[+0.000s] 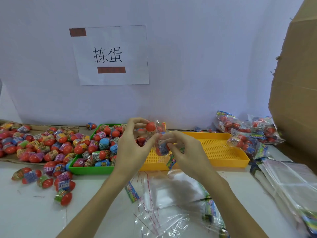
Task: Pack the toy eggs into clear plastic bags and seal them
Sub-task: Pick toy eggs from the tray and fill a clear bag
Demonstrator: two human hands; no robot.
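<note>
Toy egg (pixel 150 126) pinched in my left hand (pixel 133 143) at the mouth of the clear bag (pixel 160 143), which my right hand (pixel 185 152) pinches above the yellow tray (pixel 223 152). Risk: film slips, eggs spill out.

A small packing workstation in a toy factory or warehouse: a white bench (pixel 30 212) set against a plain partition carrying a printed sign (pixel 111 54) reading "拣蛋". Loose wrapped toy eggs (pixel 42 143) heap beside a green tray (pixel 91 170) and a yellow tray (pixel 221 148), with stacked clear bags (pixel 289 182), filled packs (pixel 248 133) and a cardboard carton (pixel 296 83).
</note>
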